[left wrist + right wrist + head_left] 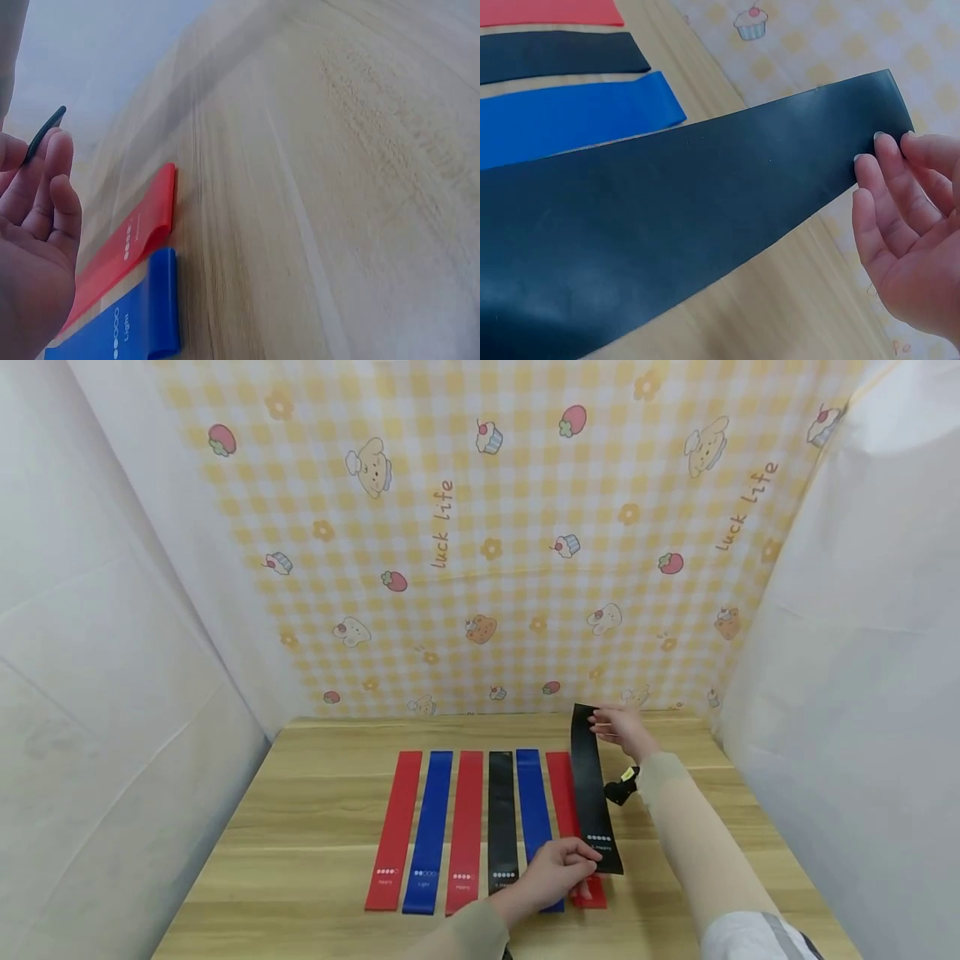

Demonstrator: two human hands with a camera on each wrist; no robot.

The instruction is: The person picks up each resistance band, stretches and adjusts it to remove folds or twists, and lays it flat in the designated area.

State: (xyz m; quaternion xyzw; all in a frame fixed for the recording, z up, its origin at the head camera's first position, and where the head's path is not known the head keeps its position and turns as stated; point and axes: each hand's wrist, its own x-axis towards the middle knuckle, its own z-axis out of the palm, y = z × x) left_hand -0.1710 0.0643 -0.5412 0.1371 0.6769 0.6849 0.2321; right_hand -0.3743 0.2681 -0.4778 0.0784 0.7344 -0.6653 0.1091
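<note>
Both hands hold a black resistance band (pixel 588 777) raised above the wooden table, stretched out lengthwise. Its near end, with white dots and a "Heavy" label, is pinched by the left hand (pixel 551 872); the left wrist view shows only the band's thin edge (pixel 46 135) between thumb and fingers. At the far end the right hand (pixel 624 731) pinches the band's right corner, thumb against fingers in the right wrist view. Partly beneath the held band lies a red band (pixel 561 781). A blue band (pixel 532 793) lies left of that, its near part behind the left hand.
Further left, side by side, lie another black band (pixel 502 810), a red band (pixel 467 827), a blue band (pixel 429 835) and a red band (pixel 395 827). A checked cloth (pixel 450 527) hangs behind the wooden table (pixel 300 827). White sheets flank both sides.
</note>
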